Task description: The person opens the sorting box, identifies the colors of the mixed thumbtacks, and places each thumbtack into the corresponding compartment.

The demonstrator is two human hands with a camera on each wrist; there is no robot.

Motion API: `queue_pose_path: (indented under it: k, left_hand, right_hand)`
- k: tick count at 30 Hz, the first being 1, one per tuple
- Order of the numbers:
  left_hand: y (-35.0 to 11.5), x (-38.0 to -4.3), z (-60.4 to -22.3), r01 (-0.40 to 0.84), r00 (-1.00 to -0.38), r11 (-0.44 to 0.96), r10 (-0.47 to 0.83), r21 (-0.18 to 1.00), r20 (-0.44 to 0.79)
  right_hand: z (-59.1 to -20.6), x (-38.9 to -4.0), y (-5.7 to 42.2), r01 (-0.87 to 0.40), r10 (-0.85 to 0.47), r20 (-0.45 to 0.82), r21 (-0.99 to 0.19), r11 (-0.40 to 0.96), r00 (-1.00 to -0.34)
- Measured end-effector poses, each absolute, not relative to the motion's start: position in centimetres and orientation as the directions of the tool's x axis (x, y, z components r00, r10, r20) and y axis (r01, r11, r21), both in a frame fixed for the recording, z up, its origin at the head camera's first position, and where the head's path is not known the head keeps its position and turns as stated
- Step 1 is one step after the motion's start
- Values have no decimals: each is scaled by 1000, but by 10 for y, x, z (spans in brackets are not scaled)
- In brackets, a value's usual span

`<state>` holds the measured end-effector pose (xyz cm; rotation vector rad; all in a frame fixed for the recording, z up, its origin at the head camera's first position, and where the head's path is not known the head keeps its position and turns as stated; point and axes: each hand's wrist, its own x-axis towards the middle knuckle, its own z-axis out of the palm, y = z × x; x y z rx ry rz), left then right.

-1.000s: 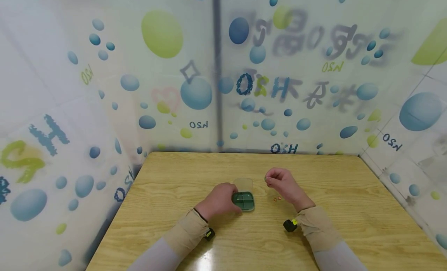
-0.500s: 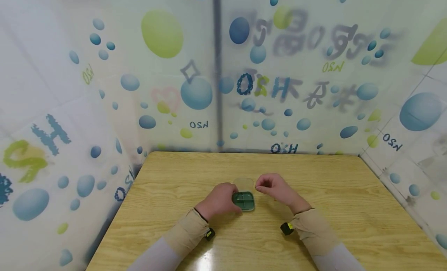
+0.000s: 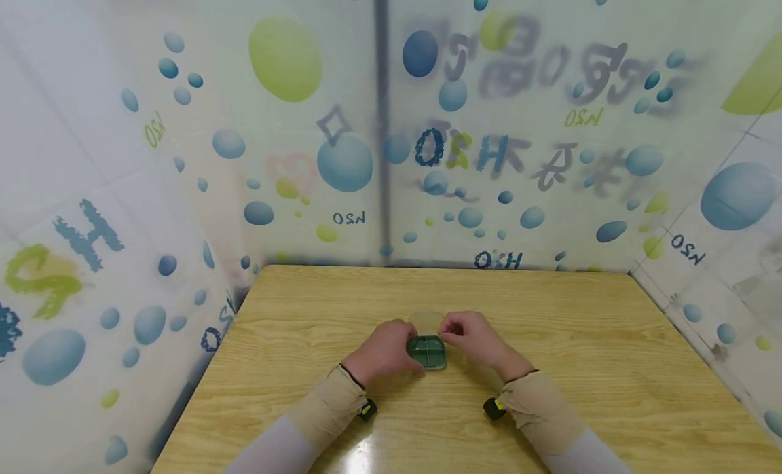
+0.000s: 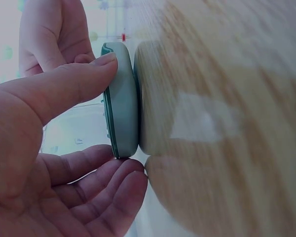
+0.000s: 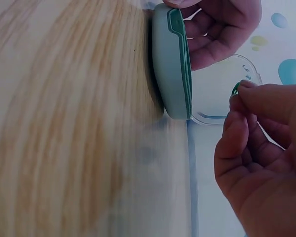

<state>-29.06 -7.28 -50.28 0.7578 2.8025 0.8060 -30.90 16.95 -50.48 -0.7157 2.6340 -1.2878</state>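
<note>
A small green pill box (image 3: 427,352), divided into several compartments, sits on the table with its clear lid (image 3: 425,320) lifted at the far side. My left hand (image 3: 383,352) grips the box from the left; thumb and fingers span its sides in the left wrist view. Over the box's far right corner is my right hand (image 3: 479,338), its thumb and forefinger pinching a tiny green ring-like piece (image 5: 235,89). The right wrist view shows that piece apart from the box (image 5: 170,64) and near the open lid. The box's inside is hidden from both wrist cameras.
The wooden table (image 3: 342,294) reaches back to a printed curtain (image 3: 293,189) with blue and green dots. Black wrist cameras (image 3: 493,408) hang beneath both wrists, close to the tabletop.
My right hand has moved left and slightly toward me, from beside the box to its far right corner. Two small orange pieces seen earlier are now out of sight. The left hand stays put.
</note>
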Motion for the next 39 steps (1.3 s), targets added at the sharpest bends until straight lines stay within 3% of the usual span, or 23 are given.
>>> queue_pose_path:
  k: [9,39]
  left_hand:
    - [-72,-292,-504,438,-864,731,502,523,21]
    - [-72,-292,-504,433,-865,738,501,518,10]
  right_hand:
    - [-508,-307,164,-376,-447,96,-709,596,-890]
    - [-512,-301,154,-358,-411,88,-675,645,-907]
